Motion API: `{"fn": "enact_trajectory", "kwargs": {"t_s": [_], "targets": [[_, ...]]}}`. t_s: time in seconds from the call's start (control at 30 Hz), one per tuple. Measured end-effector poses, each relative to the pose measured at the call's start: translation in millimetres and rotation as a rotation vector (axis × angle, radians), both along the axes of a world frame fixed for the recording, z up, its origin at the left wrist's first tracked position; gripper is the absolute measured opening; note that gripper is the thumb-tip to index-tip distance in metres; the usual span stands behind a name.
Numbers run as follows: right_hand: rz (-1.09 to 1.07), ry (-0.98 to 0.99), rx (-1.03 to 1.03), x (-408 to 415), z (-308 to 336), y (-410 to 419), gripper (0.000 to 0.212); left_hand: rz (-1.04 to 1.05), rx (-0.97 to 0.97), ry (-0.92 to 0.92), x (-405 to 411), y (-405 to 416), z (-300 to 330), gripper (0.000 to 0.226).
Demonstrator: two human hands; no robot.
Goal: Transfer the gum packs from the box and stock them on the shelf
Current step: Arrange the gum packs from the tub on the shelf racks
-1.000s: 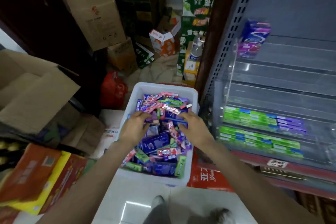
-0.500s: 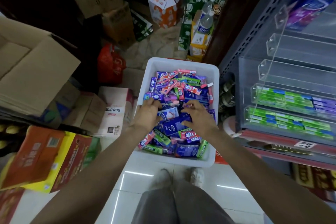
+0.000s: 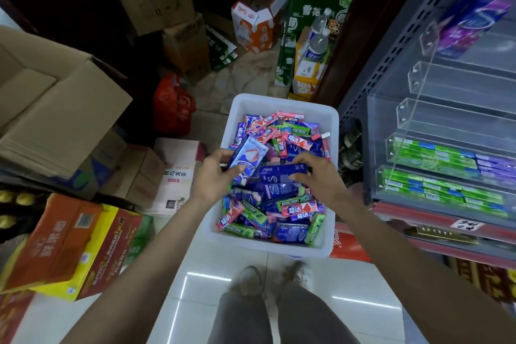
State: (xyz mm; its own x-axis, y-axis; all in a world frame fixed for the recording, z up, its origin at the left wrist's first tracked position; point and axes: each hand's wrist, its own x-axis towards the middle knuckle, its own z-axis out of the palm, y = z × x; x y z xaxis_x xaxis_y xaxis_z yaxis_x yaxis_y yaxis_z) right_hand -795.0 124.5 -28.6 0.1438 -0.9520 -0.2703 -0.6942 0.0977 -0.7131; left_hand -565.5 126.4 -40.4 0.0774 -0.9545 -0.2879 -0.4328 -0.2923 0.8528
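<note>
Gum packs [image 3: 279, 176] lying heaped in white box [image 3: 282, 104] on floor beside shelf [image 3: 446, 164]; left hand [image 3: 215, 176] gripping pale blue pack [image 3: 248, 157] tilted above heap, right hand [image 3: 315, 176] pinching dark blue pack [image 3: 282, 173]; cardboard boxes [image 3: 55, 109] sitting well left.

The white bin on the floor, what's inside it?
The white bin holds a loose heap of gum packs, blue, green and pink. Both hands, left hand and right hand, grip blue packs. Lower layers and the bin's bottom are covered.

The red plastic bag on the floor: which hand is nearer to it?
Left. The left hand is just right of the red plastic bag; the right hand lies farther right, over the white box.
</note>
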Motion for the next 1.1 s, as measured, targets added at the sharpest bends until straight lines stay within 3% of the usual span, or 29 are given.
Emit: {"fn": "enact_trajectory", "kwargs": {"t_s": [0.2, 0.43, 0.57, 0.67, 0.87, 1.0, 1.1], "targets": [[-0.451, -0.662, 0.115, -21, 68, -4, 0.006, 0.082, -0.001, 0.429, -38, -17, 69, 0.016], [-0.591, -1.11, 0.039, -95, 146, -9, 0.019, -0.072, -0.115, 0.477, -127, -53, 159, 0.017], [-0.576, -1.265, 0.002, -142, 177, -13, 0.031, -0.088, -0.157, 0.408, -188, -67, 192, 0.019], [-0.521, -1.21, -0.097, -177, 195, -19, 0.026, -0.16, -0.174, 0.38, -237, -71, 215, 0.022], [-0.427, -0.674, -0.245, -255, 222, -36, 0.045, -0.263, -0.275, 0.293, -316, -87, 251, 0.024], [-0.415, -0.58, -0.242, -291, 237, -50, 0.019, -0.221, -0.337, 0.238, -354, -101, 260, 0.027], [-0.441, -0.712, -0.152, -306, 246, -65, 0.025, -0.122, -0.39, 0.069, -364, -114, 265, 0.024]]}}
